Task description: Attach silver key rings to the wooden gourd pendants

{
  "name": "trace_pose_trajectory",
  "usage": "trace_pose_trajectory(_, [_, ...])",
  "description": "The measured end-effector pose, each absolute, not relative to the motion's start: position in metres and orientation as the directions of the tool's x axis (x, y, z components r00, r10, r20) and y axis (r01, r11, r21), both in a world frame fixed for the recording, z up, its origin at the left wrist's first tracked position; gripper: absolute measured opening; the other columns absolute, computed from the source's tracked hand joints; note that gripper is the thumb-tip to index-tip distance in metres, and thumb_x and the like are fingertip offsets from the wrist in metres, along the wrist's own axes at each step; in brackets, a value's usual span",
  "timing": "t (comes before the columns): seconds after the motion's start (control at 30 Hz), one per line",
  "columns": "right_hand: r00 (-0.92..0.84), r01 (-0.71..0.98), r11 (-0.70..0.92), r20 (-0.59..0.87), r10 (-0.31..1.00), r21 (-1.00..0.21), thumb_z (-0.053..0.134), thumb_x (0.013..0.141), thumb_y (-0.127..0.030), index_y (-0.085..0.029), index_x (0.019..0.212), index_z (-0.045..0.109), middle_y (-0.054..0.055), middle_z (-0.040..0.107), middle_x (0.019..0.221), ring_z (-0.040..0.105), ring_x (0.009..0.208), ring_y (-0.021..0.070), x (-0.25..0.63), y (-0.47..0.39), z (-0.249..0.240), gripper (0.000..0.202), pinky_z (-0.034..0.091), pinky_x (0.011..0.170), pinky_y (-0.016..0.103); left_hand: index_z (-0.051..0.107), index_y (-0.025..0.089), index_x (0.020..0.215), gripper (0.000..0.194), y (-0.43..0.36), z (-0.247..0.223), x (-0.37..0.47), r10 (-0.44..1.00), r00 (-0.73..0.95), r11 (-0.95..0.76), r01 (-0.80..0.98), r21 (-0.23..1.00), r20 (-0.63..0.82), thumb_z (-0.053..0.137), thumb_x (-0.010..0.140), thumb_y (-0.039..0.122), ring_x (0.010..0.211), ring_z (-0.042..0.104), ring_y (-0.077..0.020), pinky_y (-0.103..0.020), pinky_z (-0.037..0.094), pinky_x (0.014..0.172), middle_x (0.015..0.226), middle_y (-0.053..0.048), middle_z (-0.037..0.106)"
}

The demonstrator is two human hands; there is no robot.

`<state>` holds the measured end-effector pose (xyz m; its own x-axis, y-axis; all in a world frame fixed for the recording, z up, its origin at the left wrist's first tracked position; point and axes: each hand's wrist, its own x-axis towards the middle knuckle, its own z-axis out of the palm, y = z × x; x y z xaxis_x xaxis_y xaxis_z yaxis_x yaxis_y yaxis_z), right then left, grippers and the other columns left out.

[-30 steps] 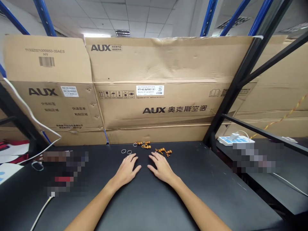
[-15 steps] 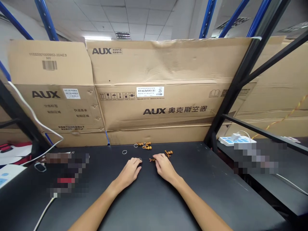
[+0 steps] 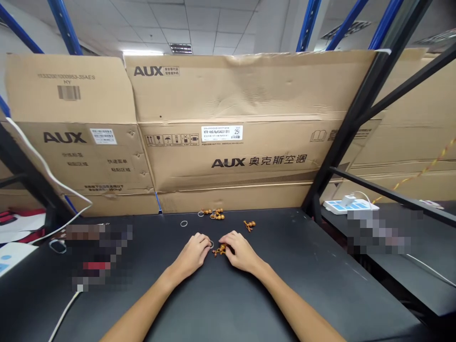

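Between the fingertips of my left hand (image 3: 195,252) is a metal key ring (image 3: 212,244), its edge sticking out on the right. My right hand (image 3: 242,251) pinches an amber-coloured gourd pendant (image 3: 222,248) with a knotted cord, just right of the ring. Ring and pendant are close together; whether they touch I cannot tell. Another gourd pendant (image 3: 251,225) lies on the black tabletop (image 3: 199,304) beyond my right hand. A loose key ring (image 3: 184,223) lies beyond my left hand. Farther back is a small group of gourd keychains (image 3: 217,213) with rings.
A cardboard box wall (image 3: 231,175) stands along the back edge. Black rack posts (image 3: 338,128) rise at the sides. At left are a pixelated item (image 3: 96,259) and a white cable (image 3: 66,313). A white power strip (image 3: 351,205) sits at right.
My right hand has brought the gourd pendant nearer to me and slightly left, beside the ring. The ring in my left hand now shows more. The view has shifted slightly.
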<state>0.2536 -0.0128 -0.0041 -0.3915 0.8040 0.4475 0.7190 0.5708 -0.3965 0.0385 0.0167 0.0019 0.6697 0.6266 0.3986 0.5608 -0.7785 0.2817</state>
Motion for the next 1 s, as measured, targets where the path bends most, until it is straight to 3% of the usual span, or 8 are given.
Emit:
trace_pose_trajectory(0.17, [-0.393,0.74,0.561,0.437,0.809,-0.371,0.05,0.086,-0.012,-0.02,0.099,0.063,0.005,0.065,0.096,0.055,0.089,0.0192,0.2485,-0.0142,-0.0044,0.02,0.045,0.079,0.032,0.059,0.019,0.091,0.017,0.0166,0.0016,0.0388,0.628,0.67,-0.777,0.57,0.269,0.396,0.043,0.095,0.022,0.086,0.054,-0.0201,-0.035,0.047,0.08,0.093,-0.005,0.061])
trace_pose_trajectory(0.4, [-0.379,0.733,0.561,0.454,0.806,-0.383,0.054,0.084,-0.013,-0.019,0.099,0.061,0.006,0.063,0.091,0.053,0.086,0.0201,0.2482,-0.0128,-0.0084,0.017,0.045,0.077,0.033,0.057,0.018,0.086,0.02,0.0161,0.0014,0.039,0.633,0.656,-0.77,0.585,0.253,0.411,0.041,0.097,0.025,0.081,0.054,-0.0187,-0.032,0.047,0.076,0.088,-0.005,0.058])
trace_pose_trajectory(0.57, [-0.391,0.74,0.563,0.447,0.805,-0.367,0.053,0.084,-0.013,-0.019,0.105,0.062,0.006,0.061,0.091,0.052,0.085,0.0206,0.2479,-0.014,-0.008,0.023,0.045,0.077,0.034,0.056,0.02,0.089,0.021,0.016,0.0,0.0398,0.667,0.611,-0.744,0.566,0.355,0.426,0.039,0.097,0.029,0.082,0.056,-0.0186,-0.031,0.047,0.076,0.088,-0.004,0.06])
trace_pose_trajectory(0.77, [-0.408,0.713,0.589,0.458,0.79,-0.38,0.052,0.083,-0.011,-0.02,0.104,0.061,0.006,0.06,0.091,0.051,0.085,0.0198,0.247,-0.0149,-0.006,0.025,0.044,0.077,0.034,0.055,0.019,0.08,0.024,0.0179,-0.0008,0.0407,0.751,0.542,-0.655,0.533,0.536,0.378,0.041,0.096,0.031,0.067,0.056,-0.0145,-0.026,0.045,0.067,0.076,-0.001,0.06])
trace_pose_trajectory(1.0, [-0.404,0.687,0.601,0.472,0.783,-0.408,0.051,0.084,-0.011,-0.02,0.104,0.061,0.006,0.06,0.091,0.051,0.086,0.0203,0.2461,-0.0155,-0.0066,0.024,0.044,0.077,0.034,0.063,0.019,0.078,0.024,0.0192,0.0036,0.0419,0.758,0.516,-0.64,0.475,0.603,0.398,0.045,0.093,0.026,0.079,0.062,-0.0153,-0.026,0.047,0.078,0.09,-0.003,0.065])
